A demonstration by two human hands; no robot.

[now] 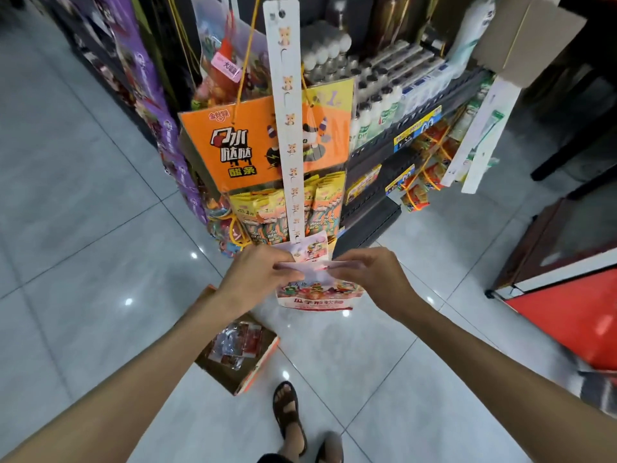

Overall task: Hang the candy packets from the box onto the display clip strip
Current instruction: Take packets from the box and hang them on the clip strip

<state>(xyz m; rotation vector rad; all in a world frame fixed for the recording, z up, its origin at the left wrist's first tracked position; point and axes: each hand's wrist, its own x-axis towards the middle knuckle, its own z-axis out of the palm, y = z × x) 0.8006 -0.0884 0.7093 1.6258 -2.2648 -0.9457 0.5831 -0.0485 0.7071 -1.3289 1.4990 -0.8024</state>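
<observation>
Beyond both hands, an orange hanging display of yellow snack sachets crowds right behind the white clip strip. A shelf of bottles stands past the right hand, with a red cabinet well off to that hand's outer side. Below the left hand, on the tiled floor, sits the open cardboard box with more packets inside, near a sandalled foot. Both hands pinch the top edge of one candy packet, fingertips nearly meeting and its printed body hanging beneath them. Just above the fingers a hung packet sits at the strip's lower end. The fingers cover the held packet's top, so whether it is hooked on cannot be told.
</observation>
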